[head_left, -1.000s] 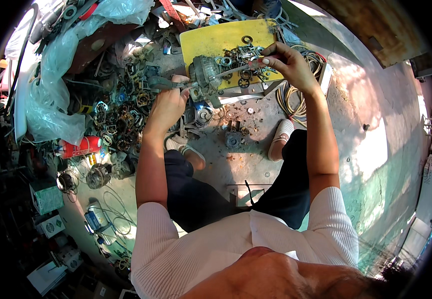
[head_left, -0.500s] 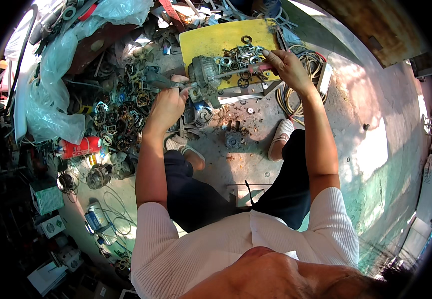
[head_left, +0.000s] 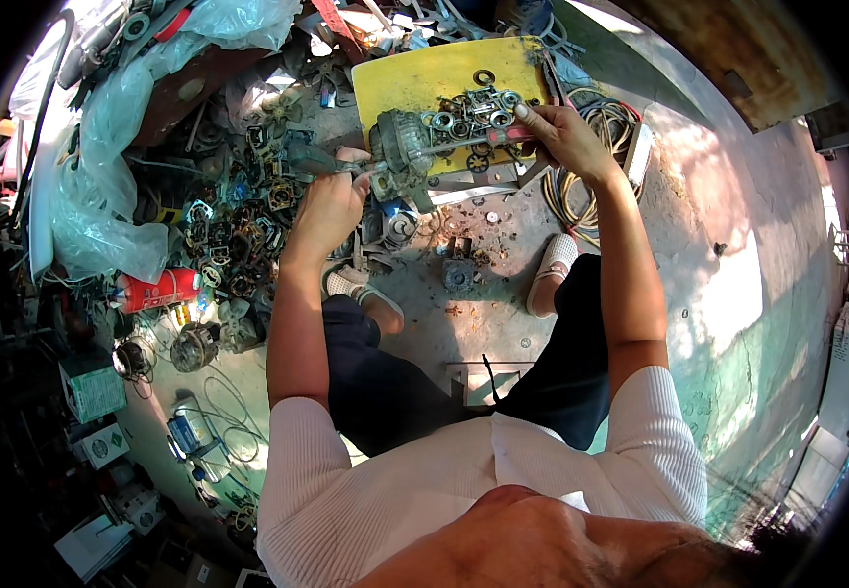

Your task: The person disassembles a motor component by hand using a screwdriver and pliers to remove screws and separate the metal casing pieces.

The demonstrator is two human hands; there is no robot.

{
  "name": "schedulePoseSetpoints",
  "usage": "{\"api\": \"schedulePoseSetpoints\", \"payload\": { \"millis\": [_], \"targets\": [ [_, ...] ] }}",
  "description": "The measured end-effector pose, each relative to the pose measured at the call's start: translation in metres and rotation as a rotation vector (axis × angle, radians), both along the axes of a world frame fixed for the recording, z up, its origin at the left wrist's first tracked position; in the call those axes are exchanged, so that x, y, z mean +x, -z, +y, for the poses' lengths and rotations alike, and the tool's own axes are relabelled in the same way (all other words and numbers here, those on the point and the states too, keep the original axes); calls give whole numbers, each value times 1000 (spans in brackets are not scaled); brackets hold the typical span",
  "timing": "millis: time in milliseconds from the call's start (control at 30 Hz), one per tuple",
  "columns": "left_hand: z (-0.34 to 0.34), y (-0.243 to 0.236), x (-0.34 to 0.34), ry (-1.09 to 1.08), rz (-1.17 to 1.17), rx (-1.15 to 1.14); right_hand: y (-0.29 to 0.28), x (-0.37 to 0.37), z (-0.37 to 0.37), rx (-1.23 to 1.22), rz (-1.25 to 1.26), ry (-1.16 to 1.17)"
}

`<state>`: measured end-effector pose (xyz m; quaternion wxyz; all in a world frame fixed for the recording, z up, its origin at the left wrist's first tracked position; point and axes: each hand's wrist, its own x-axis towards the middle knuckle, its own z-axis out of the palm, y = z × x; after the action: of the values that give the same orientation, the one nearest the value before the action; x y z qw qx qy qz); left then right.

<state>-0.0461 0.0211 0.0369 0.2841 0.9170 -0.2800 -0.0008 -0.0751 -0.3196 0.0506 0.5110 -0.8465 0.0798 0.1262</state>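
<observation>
My left hand (head_left: 331, 211) is closed on the left end of a grey, finned metal motor housing (head_left: 403, 155), held up over the near left corner of a yellow board (head_left: 385, 83). My right hand (head_left: 573, 142) grips the red handle of a screwdriver (head_left: 509, 134), thumb lying along the top. The screwdriver's shank runs leftward to the housing's right face; whether the tip sits in a screw is too small to tell. Behind the screwdriver, a pile of metal rings and small parts (head_left: 473, 110) lies on the board.
A heap of dismantled motor parts (head_left: 272, 191) fills the left, beside plastic sheeting (head_left: 111, 186) and a red bottle-shaped container (head_left: 160, 290). Coiled hoses (head_left: 581, 196) lie right of the board. A small square metal part (head_left: 459, 274) rests on the floor between my feet.
My right hand has shifted slightly to the right and its fingers sit a little differently on the screwdriver handle. The left hand and motor housing stay almost still.
</observation>
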Motion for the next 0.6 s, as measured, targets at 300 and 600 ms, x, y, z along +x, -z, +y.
{"api": "schedulePoseSetpoints", "payload": {
  "millis": [300, 600],
  "targets": [
    [-2, -5, -2, -12, 23, 5, 22, 8, -5, 201, -400, -102],
    [1, 0, -1, -1, -21, 9, 9, -1, 0, 209, -292, -26]
  ]
}}
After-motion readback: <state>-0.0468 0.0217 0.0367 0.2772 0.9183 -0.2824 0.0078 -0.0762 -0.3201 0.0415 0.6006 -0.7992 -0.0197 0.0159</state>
